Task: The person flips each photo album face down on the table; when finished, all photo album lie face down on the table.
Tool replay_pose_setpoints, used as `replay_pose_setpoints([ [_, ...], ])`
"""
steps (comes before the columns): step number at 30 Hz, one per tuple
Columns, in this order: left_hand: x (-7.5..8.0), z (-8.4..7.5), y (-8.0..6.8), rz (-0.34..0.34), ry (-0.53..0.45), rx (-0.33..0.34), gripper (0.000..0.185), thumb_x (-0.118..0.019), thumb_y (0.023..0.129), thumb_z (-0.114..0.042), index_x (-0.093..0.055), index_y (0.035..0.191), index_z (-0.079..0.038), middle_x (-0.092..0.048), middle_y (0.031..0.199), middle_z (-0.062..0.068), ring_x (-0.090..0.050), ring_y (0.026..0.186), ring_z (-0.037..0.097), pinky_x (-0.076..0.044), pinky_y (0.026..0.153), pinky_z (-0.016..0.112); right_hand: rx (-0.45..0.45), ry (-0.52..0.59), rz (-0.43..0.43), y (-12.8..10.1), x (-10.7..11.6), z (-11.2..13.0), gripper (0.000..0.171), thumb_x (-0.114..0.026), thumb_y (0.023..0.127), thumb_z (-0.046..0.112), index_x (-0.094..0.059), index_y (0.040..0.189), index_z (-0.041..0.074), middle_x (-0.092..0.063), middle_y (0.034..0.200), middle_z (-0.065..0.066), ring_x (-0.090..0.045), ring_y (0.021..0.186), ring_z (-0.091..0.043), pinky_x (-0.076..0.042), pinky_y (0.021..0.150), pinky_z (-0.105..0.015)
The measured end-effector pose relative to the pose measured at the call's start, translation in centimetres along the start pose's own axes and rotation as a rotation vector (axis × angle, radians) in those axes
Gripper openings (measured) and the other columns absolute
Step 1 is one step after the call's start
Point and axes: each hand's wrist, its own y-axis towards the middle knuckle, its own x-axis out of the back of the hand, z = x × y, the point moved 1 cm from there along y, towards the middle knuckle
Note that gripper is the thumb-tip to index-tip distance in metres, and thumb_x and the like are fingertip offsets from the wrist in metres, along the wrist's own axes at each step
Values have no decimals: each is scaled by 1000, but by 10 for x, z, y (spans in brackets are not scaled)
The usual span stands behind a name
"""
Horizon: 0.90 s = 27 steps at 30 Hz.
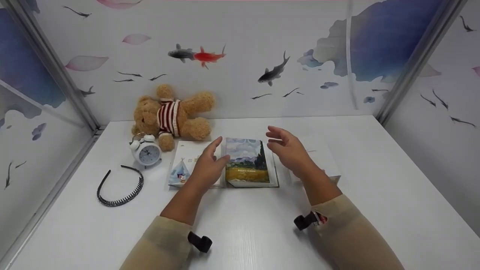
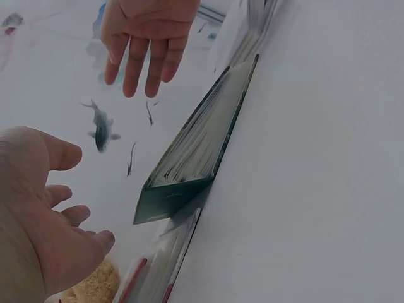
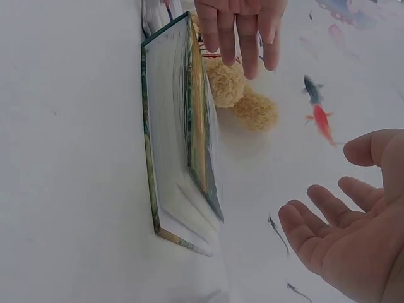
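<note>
Nothing gripped: left hand and right hand hover open-fingered either side of the painted-cover book, lying flat mid-table. Looks like the approach; next, both close on its edges.

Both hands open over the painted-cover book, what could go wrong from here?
1. Neither left hand nor right hand holds the book; its cover stands lifted in the wrist views, so a grip may catch only the cover and let pages fan.
2. The white booklet lies close beside it and could get dragged.
</note>
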Motion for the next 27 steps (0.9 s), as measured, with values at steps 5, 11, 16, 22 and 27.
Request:
replay_pose_setpoints([
  [5,0,9,1,7,-22,-6,69,-62,109,-27,-30,170,-33,-20,181,-5,-19,169,28,-24,136,50,-29,4,14,4,-7,-11,57,-59,109,24,-43,164,26,-53,161,-4,-51,153,-29,-43,126,-53],
  [11,-3,18,2,69,-94,4,74,-61,109,-25,-23,172,-30,-14,182,1,-13,170,29,-22,136,53,-108,22,83,7,-11,-26,63,-59,108,25,-38,167,27,-46,168,-5,-47,156,-32,-39,128,-57],
  [16,-4,19,1,128,-138,38,79,-61,109,-25,-15,174,-26,-12,183,2,-16,169,31,-25,135,56,-176,21,144,6,-13,-31,73,-61,107,27,-26,171,28,-32,177,-4,-30,164,-35,-30,130,-64],
  [22,-5,24,1,190,-191,56,79,-59,110,-20,-12,174,-21,-12,183,5,-8,170,27,-25,135,53,-197,40,196,3,-18,-34,78,-63,107,24,-20,173,26,-27,179,-7,-22,167,-34,-29,132,-62],
  [27,-8,26,2,175,-207,44,79,-60,108,-17,-15,174,-19,-16,182,5,-14,169,27,-30,134,52,-174,55,231,0,-22,-35,80,-65,106,23,-20,173,24,-27,179,-6,-15,169,-33,-25,135,-57],
])
